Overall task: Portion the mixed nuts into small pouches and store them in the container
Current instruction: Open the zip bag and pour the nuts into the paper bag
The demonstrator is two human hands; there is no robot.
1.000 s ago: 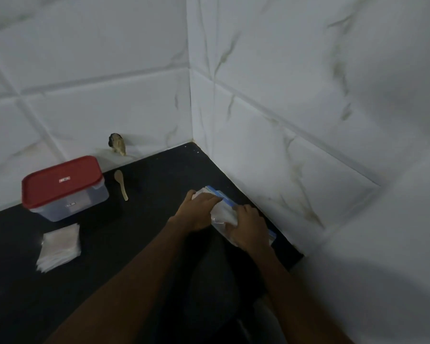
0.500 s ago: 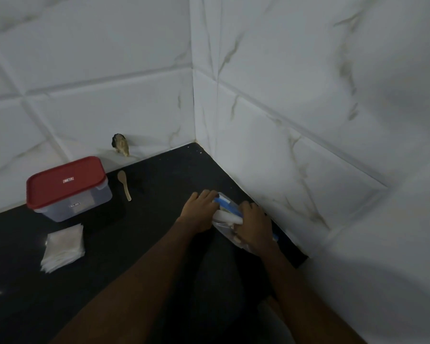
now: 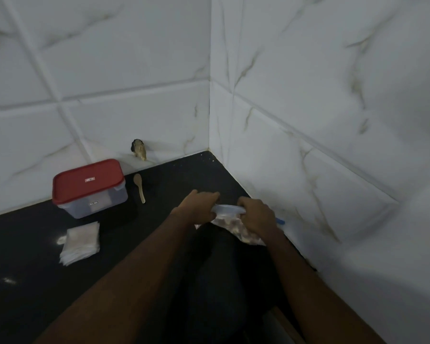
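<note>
A clear zip bag of mixed nuts (image 3: 230, 223) with a blue zip strip lies on the black counter near the right wall. My left hand (image 3: 196, 207) grips the left end of its top edge, and my right hand (image 3: 257, 214) grips the right end. The nuts show brown through the plastic below my hands. A clear container with a red lid (image 3: 90, 187), lid on, stands at the back left. A stack of small white pouches (image 3: 81, 242) lies in front of it. A small wooden spoon (image 3: 139, 187) lies to the right of the container.
White marble-tiled walls meet in a corner behind the black counter (image 3: 35, 281). A small brown figurine (image 3: 139, 150) stands against the back wall. The counter's front edge shows at the bottom right.
Both hands have shifted along the bag's top edge and drawn it out straight between them. The bag's nut-filled body now shows below my hands.
</note>
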